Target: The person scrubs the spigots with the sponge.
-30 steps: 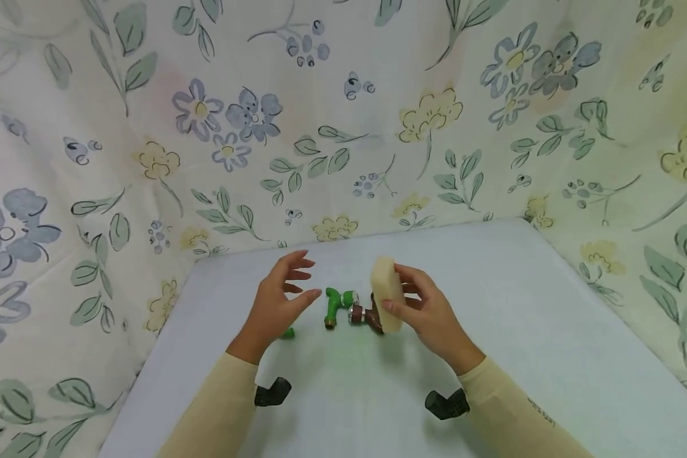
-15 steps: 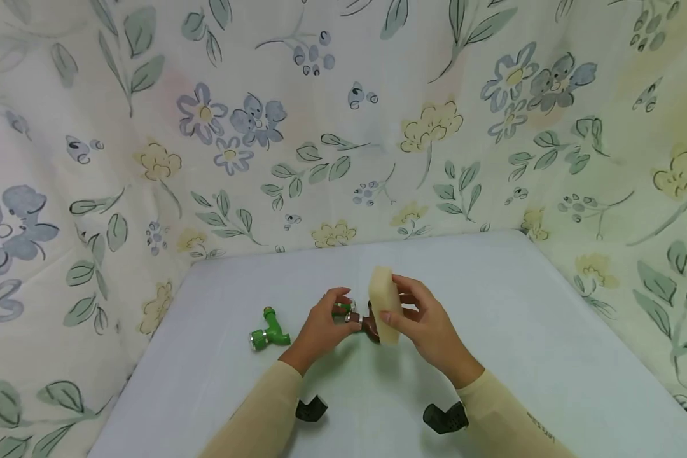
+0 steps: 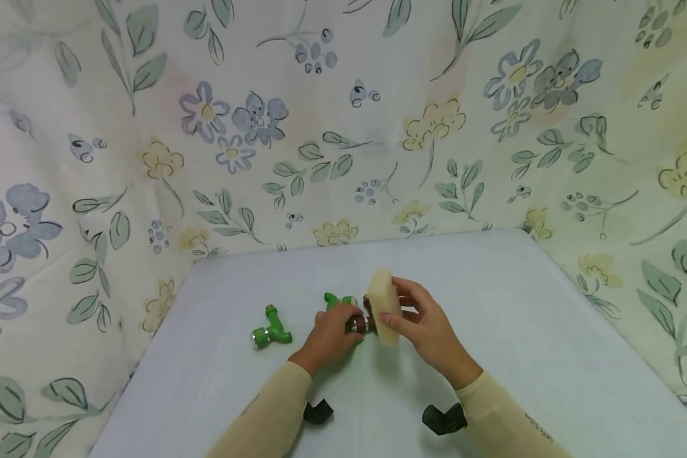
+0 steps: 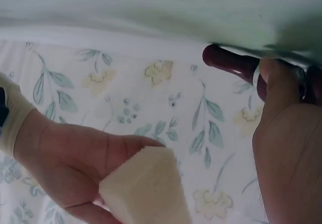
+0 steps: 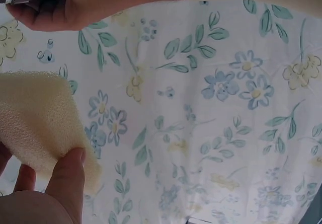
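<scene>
My left hand (image 3: 333,334) grips a brown tap (image 3: 360,324) by its silver-banded end, low over the table. Part of that tap is hidden behind the sponge in the head view, while its dark red-brown spout (image 4: 229,63) shows in the left wrist view. A pale yellow sponge (image 3: 383,305) stands on edge in my right hand (image 3: 429,324), thumb on one face and fingers behind. The right wrist view shows the thumb pressing into the porous sponge (image 5: 40,113). Just beyond my left hand lies a green tap (image 3: 332,300), partly covered by the fingers.
Another green tap (image 3: 271,327) lies on the left of the white table (image 3: 492,305). Flower-printed cloth (image 3: 332,178) hangs along the back and sides of the table. Black wrist mounts (image 3: 443,420) stick out from both sleeves.
My left hand has moved right and down from above the left green tap and taken hold of the brown tap. The right hand keeps the sponge in nearly the same place.
</scene>
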A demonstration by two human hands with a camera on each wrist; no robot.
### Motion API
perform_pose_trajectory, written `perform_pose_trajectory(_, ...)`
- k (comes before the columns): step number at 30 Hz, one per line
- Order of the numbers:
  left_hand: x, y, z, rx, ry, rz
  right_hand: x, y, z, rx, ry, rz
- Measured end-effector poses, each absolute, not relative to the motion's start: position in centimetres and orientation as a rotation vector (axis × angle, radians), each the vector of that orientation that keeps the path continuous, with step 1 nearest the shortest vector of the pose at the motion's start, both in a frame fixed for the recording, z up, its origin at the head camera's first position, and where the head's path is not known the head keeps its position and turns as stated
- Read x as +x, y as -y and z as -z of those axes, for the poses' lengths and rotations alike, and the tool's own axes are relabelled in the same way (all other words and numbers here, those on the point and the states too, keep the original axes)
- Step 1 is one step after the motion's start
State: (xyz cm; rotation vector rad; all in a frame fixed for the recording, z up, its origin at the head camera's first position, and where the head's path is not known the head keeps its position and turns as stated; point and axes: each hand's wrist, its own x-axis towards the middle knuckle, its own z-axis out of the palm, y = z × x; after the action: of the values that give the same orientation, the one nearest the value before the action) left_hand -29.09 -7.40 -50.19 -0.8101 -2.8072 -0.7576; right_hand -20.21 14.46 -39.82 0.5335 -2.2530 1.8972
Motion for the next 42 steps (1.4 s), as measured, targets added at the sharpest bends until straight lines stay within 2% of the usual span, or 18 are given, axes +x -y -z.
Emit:
perform_pose_trajectory(4, -28.8, 7.3, 49.8, -0.759, 2.754, 1.063, -20.2, -14.6, 40.1, 0.539, 2.254, -1.873)
perform_pose_trajectory(11, -27.9, 7.7, 46.8, -0.635, 2.435, 1.933, -20.4, -14.5, 40.1, 0.540, 2.267, -1.843)
perform_pose_trajectory(16, -27.2, 7.8, 44.3, -0.649, 2.174, 2.241, -20.2, -13.6, 40.1, 0.592, 2.275, -1.856)
perform_pose_trajectory(34, -25.3, 7.9, 42.0, -0.619, 1.990, 2.307, -19.9, -12.2, 40.2, 0.552, 2.304, -1.868)
perform_pose_trajectory(42, -24.9, 8.3, 41.6, -0.652, 2.035, 2.277, -21.7, -12.9, 42.3, 0.473, 2.325, -1.819)
